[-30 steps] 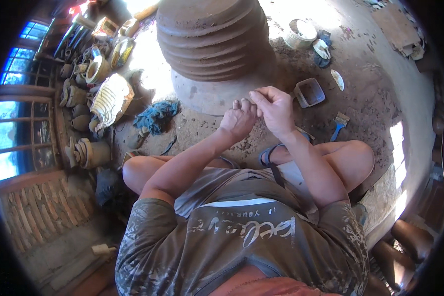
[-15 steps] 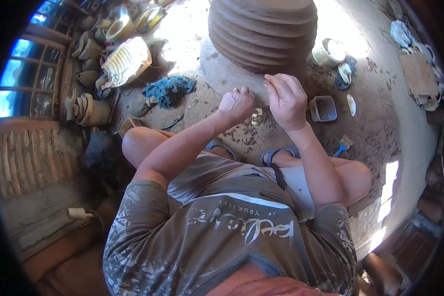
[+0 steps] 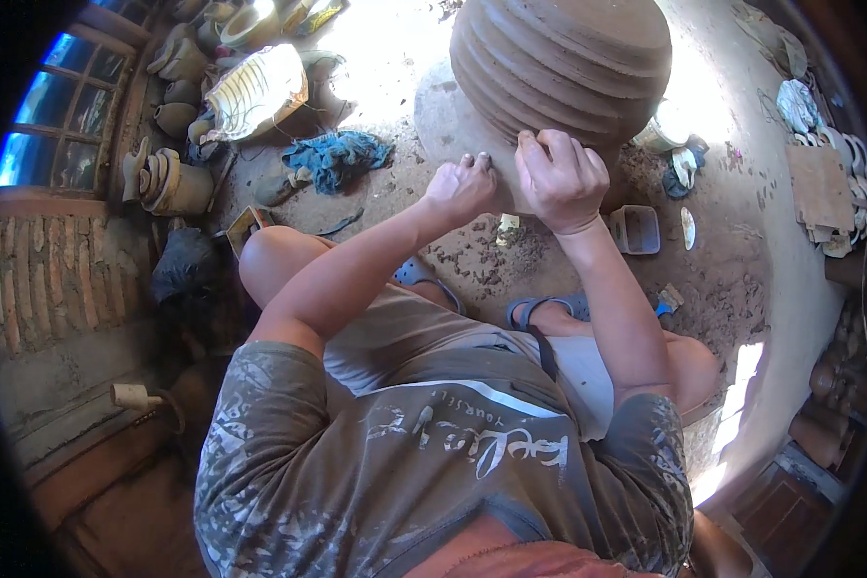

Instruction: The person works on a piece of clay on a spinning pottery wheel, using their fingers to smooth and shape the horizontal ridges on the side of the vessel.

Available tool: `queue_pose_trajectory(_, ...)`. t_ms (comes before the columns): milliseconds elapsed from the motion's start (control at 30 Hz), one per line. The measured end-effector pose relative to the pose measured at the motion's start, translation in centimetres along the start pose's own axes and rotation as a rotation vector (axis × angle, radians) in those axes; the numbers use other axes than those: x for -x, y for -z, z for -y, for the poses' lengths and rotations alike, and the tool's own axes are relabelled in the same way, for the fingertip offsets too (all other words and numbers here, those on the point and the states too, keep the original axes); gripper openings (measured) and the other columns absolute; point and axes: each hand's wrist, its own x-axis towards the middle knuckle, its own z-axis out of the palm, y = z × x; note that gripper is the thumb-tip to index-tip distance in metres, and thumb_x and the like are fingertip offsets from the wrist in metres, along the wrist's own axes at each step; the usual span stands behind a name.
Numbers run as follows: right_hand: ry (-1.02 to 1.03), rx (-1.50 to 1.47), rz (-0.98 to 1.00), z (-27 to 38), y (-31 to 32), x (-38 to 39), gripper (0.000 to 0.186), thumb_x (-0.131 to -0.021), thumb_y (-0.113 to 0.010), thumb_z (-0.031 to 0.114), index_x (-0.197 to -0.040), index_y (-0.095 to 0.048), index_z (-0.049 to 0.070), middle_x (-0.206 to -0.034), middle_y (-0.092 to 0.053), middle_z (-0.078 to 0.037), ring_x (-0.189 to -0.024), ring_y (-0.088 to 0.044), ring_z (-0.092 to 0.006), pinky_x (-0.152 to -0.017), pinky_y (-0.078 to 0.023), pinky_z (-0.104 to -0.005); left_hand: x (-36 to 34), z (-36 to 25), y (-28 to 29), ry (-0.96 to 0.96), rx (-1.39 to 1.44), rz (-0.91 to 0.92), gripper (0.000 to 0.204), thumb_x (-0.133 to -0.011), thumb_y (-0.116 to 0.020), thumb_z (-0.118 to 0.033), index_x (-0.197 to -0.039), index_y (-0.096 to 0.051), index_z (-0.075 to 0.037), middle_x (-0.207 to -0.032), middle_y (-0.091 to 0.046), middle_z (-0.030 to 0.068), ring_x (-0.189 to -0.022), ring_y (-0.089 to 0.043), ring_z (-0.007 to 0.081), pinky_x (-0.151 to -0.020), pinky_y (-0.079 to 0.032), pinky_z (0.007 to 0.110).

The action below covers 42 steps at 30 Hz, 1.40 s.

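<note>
A large brown clay pot (image 3: 559, 67) with ridged, coiled walls rises in front of me on a round grey base (image 3: 443, 116). My left hand (image 3: 462, 188) is closed at the near edge of this base, with its fingers curled; what lies under them is hidden. Close to the pot's lower wall, my right hand (image 3: 564, 181) has thumb and fingers drawn together in a pinch. Anything between those fingertips is too small or covered to make out.
A clear plastic tub (image 3: 636, 229) and a blue-handled brush (image 3: 669, 301) lie on the dirt floor to the right. Left of the base are a crumpled blue cloth (image 3: 337, 160), a ribbed pale piece (image 3: 257, 91) and several pots. A whitish bucket (image 3: 657, 133) stands behind the tub.
The whole view has tilted a little, so the pot appears farther right. My right hand's fingers are more curled, nearer the pot's lower wall. The left hand stays by the base's edge.
</note>
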Motion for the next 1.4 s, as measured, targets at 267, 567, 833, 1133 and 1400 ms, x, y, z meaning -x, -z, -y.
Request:
queue_pose_trajectory(267, 0.057, -0.043, 0.037, -1.5, 0.6, 0.9, 0.007, -0.081, -0.075, 0.013, -0.087, -0.074, 0.015, -0.079, -0.061, 0.006, -0.059, -0.056, -0.0124, -0.055, -0.04, -0.0308, 0.9, 4.2, 1.9, -0.038, 0.041, 0.04, 0.055, -0.086, -0.078, -0.045, -0.116, -0.071, 0.0, -0.15, -0.057, 0.0136, -0.123, -0.067, 0.0298, -0.087, -0.061, 0.041)
queue_pose_trajectory(567, 0.093, -0.15, 0.05, -3.3, 1.6, 1.7, 0.011, -0.08, -0.086, 0.011, -0.088, -0.077, 0.013, -0.081, -0.065, 0.003, -0.061, -0.058, -0.013, -0.053, -0.039, -0.0312, -0.3, 10.5, 3.6, -0.094, 0.078, 0.208, 0.061, -0.082, -0.084, -0.038, -0.136, -0.07, -0.013, -0.161, -0.05, 0.0066, -0.139, -0.057, 0.0268, -0.11, -0.05, 0.04)
queue_pose_trajectory(833, -0.063, -0.252, -0.008, -7.5, 3.1, 4.4, 0.017, -0.077, -0.087, 0.007, -0.09, -0.078, 0.012, -0.087, -0.069, -0.001, -0.064, -0.063, -0.0164, -0.057, -0.049, -0.0308, -0.7, 12.0, 2.1, -0.08, 0.088, 0.126, 0.049, -0.078, -0.085, -0.052, -0.091, -0.077, -0.006, -0.137, -0.069, 0.0108, -0.111, -0.071, 0.0313, -0.09, -0.057, 0.043)
queue_pose_trajectory(1133, -1.304, -0.982, -0.079, -6.6, 2.6, 6.8, 0.046, -0.092, -0.079, 0.007, -0.134, -0.067, -0.007, -0.087, -0.074, -0.007, -0.076, -0.068, -0.0102, -0.067, -0.056, -0.0261, 0.1, 3.0, 4.0, 0.058, -0.03, 0.241, 0.067, -0.085, -0.079, -0.053, -0.128, -0.066, -0.003, -0.135, -0.064, 0.02, -0.114, -0.071, 0.0307, -0.092, -0.059, 0.043)
queue_pose_trajectory(1400, -1.274, -0.852, -0.098, -0.9, 2.1, 4.7, 0.058, -0.095, -0.068, 0.009, -0.149, -0.052, -0.008, -0.078, -0.071, -0.006, -0.063, -0.062, -0.0113, -0.061, -0.053, -0.0313, -0.1, -5.8, 0.6, -0.127, -0.059, 0.077, 0.051, -0.088, -0.074, -0.055, -0.114, -0.078, -0.012, -0.138, -0.057, 0.0247, -0.116, -0.064, 0.0367, -0.093, -0.057, 0.045)
